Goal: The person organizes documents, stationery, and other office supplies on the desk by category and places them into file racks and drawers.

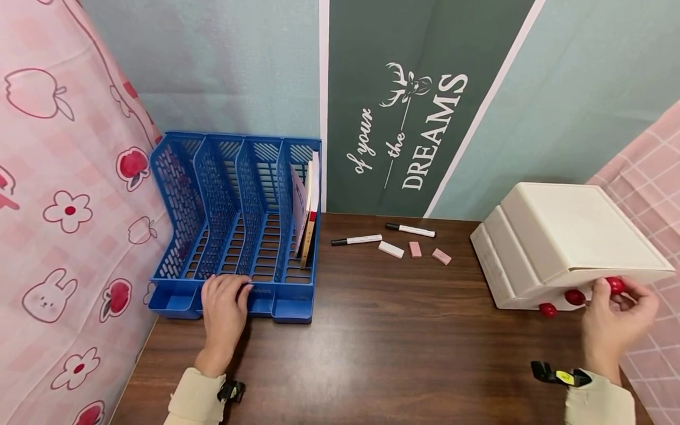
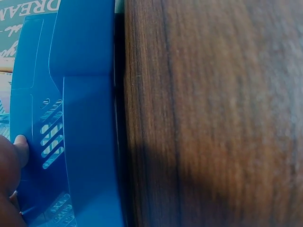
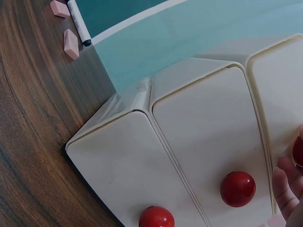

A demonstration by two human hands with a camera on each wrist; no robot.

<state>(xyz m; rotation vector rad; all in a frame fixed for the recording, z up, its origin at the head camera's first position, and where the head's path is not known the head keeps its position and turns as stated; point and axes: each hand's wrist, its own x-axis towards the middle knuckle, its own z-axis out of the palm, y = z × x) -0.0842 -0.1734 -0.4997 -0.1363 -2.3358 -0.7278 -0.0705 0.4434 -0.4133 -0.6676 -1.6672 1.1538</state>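
My left hand (image 1: pixel 225 307) grips the front rim of a blue desk file rack (image 1: pixel 293 311), with its fingers bent over the edge. In the left wrist view, a fingertip (image 2: pixel 20 140) lies against the blue plastic. On the right, my right hand (image 1: pixel 616 319) pinches the top red knob (image 1: pixel 615 285) of a white three-drawer box (image 1: pixel 616 224). Two more red knobs, the middle one (image 3: pixel 237 189) and the lowest one (image 3: pixel 156 217), show untouched in the right wrist view. The drawers' insides are hidden.
Thin books (image 1: pixel 307 218) stand in the rack's rightmost slot. Between rack and box lie two markers (image 1: pixel 363 239), a white eraser (image 1: pixel 391 249) and two pink erasers (image 1: pixel 415 249) on the wooden table (image 1: pixel 404 354). Printed cloths (image 1: pixel 69 177) hang around the table.
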